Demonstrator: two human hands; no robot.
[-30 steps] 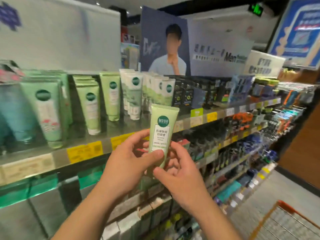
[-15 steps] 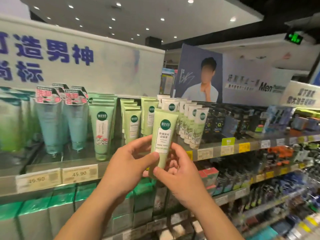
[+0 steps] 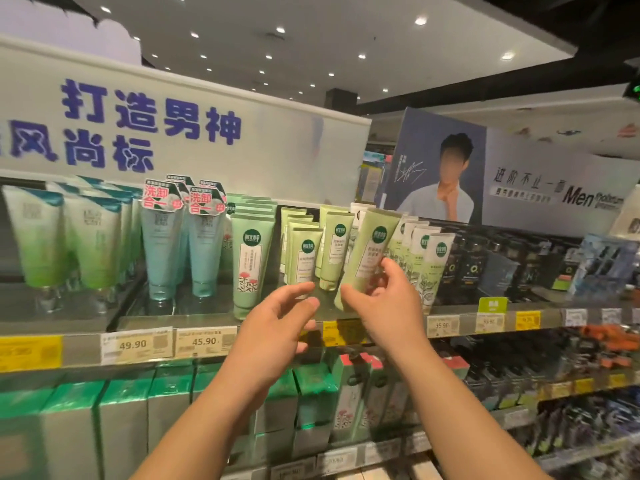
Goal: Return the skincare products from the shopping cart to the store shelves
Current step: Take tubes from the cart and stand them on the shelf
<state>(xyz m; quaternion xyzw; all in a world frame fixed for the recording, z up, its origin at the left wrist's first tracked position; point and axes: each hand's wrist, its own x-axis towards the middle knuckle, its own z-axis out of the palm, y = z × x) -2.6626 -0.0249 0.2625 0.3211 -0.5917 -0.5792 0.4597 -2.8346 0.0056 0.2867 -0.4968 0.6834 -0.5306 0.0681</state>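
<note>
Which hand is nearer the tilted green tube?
Right. The right hand holds the tube near its lower end; the left hand is open, just left of it, apart.

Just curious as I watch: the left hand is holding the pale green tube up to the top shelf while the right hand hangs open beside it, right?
Not quite. The head view shows the right hand holding the pale green tube; the left hand is open beside it.
</note>
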